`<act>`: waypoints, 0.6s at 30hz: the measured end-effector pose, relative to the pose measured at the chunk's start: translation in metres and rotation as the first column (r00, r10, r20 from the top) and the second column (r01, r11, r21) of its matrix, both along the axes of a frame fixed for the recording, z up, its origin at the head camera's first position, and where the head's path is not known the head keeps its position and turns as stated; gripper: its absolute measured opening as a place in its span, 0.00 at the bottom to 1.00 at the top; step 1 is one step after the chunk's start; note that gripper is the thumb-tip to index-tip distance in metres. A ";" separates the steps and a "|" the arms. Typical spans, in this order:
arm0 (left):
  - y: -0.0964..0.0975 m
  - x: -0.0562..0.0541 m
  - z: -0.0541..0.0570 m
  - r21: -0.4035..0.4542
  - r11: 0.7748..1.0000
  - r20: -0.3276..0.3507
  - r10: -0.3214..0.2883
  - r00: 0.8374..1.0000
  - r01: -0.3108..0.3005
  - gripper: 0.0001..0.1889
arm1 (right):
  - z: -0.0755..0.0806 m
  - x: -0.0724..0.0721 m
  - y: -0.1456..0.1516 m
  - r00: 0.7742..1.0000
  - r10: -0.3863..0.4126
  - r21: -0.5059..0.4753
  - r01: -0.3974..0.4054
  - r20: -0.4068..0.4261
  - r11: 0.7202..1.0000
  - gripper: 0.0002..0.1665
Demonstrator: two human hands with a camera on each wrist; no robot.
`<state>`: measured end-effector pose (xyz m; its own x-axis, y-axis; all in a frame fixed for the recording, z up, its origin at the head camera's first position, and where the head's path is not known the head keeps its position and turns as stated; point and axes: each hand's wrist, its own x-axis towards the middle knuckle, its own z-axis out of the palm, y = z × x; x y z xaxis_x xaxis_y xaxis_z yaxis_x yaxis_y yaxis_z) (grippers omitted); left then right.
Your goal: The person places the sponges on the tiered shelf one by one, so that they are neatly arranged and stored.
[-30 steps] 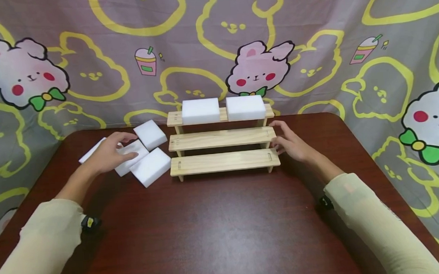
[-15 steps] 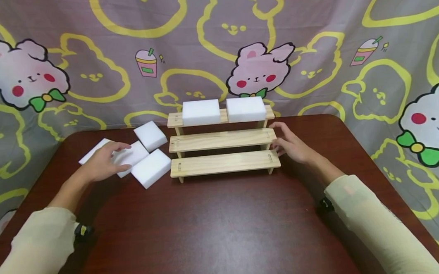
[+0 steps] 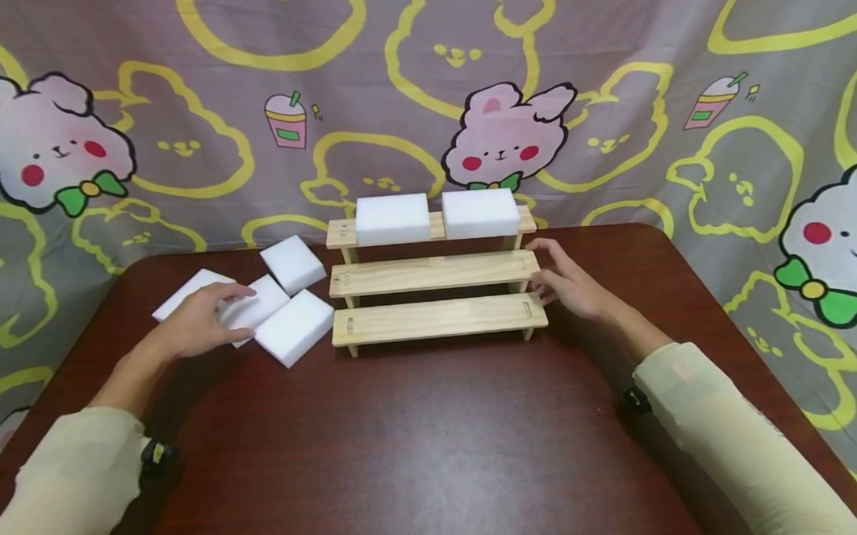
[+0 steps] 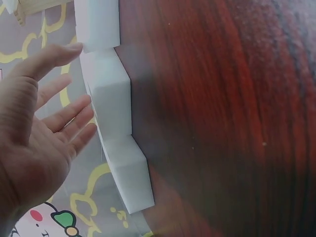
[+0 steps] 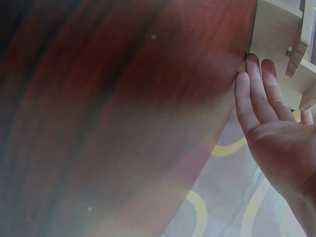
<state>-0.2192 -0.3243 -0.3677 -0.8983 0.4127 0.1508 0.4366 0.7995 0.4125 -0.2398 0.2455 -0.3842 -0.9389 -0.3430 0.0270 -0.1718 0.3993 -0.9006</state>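
1. Head view: left hand (image 3: 198, 318), one. Fingers parted above the white, rectangular, foam-like middle block (image 3: 261, 299) of the left cluster; no grip evident, contact cannot be told.
2. Head view: companion blocks, same description, three, on the brown wood-grain counter (image 3: 437, 429): left block (image 3: 195, 289), far block (image 3: 293, 264), near block (image 3: 295, 327). Four in cluster.
3. Head view: pale wooden stepped stand (image 3: 438, 319), one, three tiers, right of the cluster. Far tier bears two more such blocks, left one (image 3: 393, 218) and right one (image 3: 480, 214). Blocks in all: six.
4. Head view: right hand (image 3: 575, 284), one, at the stand's right end, fingers loosely bent.
5. Left wrist view: thumb and fingers well apart, holding nothing; three blocks visible. Step in hand, by judgement: reaching for a block. Next move would call for lining up thumb and fingers on opposite sides, then a light pinch.
6. Right wrist view: fingers extended, tips at the stand's side panel, gripping nothing; firm contact cannot be told. Probable role: steadying.
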 end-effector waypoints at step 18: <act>0.005 -0.005 0.005 -0.047 0.999 0.051 0.022 0.998 -0.020 0.31 | -0.002 -0.001 0.000 1.000 0.002 -0.009 -0.002 -0.002 1.000 0.28</act>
